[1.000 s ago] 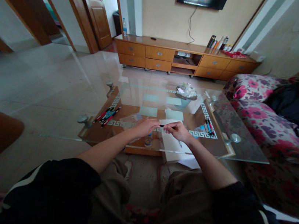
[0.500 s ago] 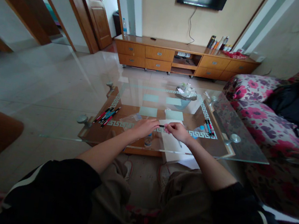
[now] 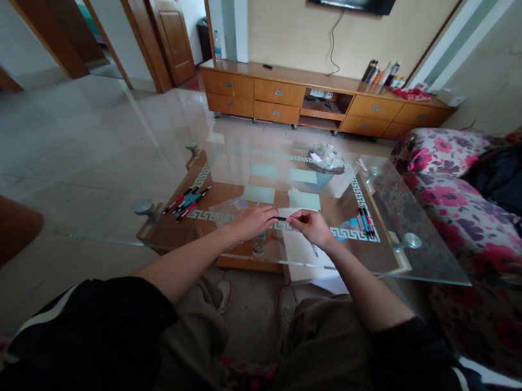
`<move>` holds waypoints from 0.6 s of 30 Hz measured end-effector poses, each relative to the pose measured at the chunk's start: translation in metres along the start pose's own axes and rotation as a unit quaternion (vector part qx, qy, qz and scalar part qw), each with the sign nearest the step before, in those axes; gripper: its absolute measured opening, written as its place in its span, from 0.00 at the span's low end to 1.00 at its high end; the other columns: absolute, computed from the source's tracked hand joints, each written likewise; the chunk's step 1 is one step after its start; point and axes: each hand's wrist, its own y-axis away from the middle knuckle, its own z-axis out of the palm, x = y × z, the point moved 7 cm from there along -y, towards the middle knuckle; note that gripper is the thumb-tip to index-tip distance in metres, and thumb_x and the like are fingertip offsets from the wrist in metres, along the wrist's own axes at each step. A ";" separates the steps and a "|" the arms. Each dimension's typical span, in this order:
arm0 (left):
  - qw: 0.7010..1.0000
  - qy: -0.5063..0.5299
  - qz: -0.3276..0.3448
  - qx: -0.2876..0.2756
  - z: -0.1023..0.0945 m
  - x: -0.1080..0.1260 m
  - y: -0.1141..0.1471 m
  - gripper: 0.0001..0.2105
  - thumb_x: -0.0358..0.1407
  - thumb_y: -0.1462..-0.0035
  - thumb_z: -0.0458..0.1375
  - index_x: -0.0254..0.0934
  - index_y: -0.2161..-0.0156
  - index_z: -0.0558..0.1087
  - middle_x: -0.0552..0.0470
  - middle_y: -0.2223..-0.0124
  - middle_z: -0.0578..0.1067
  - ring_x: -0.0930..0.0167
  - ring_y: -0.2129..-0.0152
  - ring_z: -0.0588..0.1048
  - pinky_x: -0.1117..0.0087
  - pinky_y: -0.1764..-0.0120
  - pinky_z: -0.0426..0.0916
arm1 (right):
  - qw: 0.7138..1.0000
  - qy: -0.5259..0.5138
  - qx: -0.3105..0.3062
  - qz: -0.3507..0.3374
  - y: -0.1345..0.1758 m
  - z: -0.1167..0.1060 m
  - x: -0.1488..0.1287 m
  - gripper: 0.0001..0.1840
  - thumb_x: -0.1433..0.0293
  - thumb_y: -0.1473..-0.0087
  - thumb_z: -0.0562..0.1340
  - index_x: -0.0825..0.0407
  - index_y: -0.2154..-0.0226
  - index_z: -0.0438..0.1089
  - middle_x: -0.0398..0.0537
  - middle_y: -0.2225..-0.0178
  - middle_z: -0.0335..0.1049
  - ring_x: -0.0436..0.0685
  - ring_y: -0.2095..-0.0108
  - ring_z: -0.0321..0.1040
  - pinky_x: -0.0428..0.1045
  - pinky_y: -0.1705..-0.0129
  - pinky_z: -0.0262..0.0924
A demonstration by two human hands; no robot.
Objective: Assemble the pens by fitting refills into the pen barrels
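Observation:
A thin dark pen (image 3: 282,218) spans the gap between my two hands, above the glass table (image 3: 239,173). My left hand (image 3: 256,221) is closed on its left end. The fingertips of my right hand (image 3: 310,225) pinch the right end; my fingers hide much of the pen. Off to the left lies a loose pile of red, blue and black pens (image 3: 187,202). A smaller group of similar pens (image 3: 366,223) rests on the right side of the glass.
A clear plastic bag (image 3: 228,205) lies left of my hands. White paper (image 3: 299,252) and a plastic bottle (image 3: 258,245) show below them. Beyond the tabletop stands a full waste basket (image 3: 324,180). A flowered sofa (image 3: 450,196) borders the right side.
Both hands stay in nearly the same place. Slightly more of the dark pen shows between them, and the right fingers have shifted a little.

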 end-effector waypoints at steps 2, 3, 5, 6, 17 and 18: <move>1.000 0.003 -0.005 -0.002 0.000 0.000 0.000 0.13 0.42 0.31 0.47 0.40 0.54 0.72 0.50 0.57 0.76 0.69 0.61 0.75 0.70 0.60 0.67 | 0.999 -0.035 0.015 0.003 0.001 -0.001 -0.002 0.23 0.50 0.56 0.69 0.54 0.70 0.74 0.45 0.74 0.73 0.51 0.73 0.66 0.48 0.68 0.60; 1.000 0.005 -0.009 -0.003 0.001 -0.001 0.000 0.13 0.42 0.31 0.47 0.40 0.54 0.72 0.50 0.57 0.76 0.69 0.61 0.75 0.70 0.60 0.67 | 0.998 -0.052 0.025 0.003 0.001 -0.002 -0.003 0.23 0.51 0.58 0.70 0.54 0.69 0.74 0.46 0.73 0.73 0.52 0.73 0.66 0.48 0.68 0.61; 1.000 0.011 -0.018 -0.005 0.001 -0.001 0.000 0.13 0.41 0.31 0.47 0.40 0.54 0.72 0.49 0.57 0.76 0.69 0.62 0.75 0.70 0.60 0.67 | 0.996 -0.073 0.046 0.004 0.002 -0.004 -0.005 0.22 0.53 0.61 0.72 0.53 0.70 0.74 0.46 0.72 0.74 0.52 0.72 0.66 0.49 0.67 0.62; 1.000 0.013 -0.021 -0.006 0.001 -0.001 0.000 0.14 0.41 0.31 0.47 0.40 0.54 0.72 0.49 0.57 0.76 0.69 0.62 0.75 0.70 0.61 0.67 | 0.995 -0.078 0.056 0.006 0.002 -0.005 -0.006 0.22 0.53 0.61 0.72 0.53 0.70 0.74 0.46 0.71 0.74 0.52 0.71 0.67 0.49 0.66 0.62; 0.999 0.033 -0.033 0.006 -0.001 -0.007 0.001 0.15 0.43 0.31 0.46 0.39 0.54 0.72 0.49 0.56 0.76 0.68 0.59 0.75 0.68 0.58 0.68 | 0.988 0.069 0.141 0.010 0.001 -0.036 0.013 0.12 0.62 0.49 0.65 0.53 0.65 0.76 0.50 0.67 0.77 0.56 0.68 0.71 0.52 0.61 0.66; 0.999 0.039 -0.031 0.009 -0.001 -0.007 0.001 0.15 0.43 0.31 0.46 0.39 0.54 0.72 0.49 0.56 0.76 0.68 0.59 0.75 0.68 0.57 0.68 | 0.982 0.124 0.144 0.004 0.002 -0.041 0.014 0.09 0.65 0.48 0.64 0.52 0.66 0.76 0.51 0.66 0.78 0.56 0.68 0.72 0.53 0.59 0.66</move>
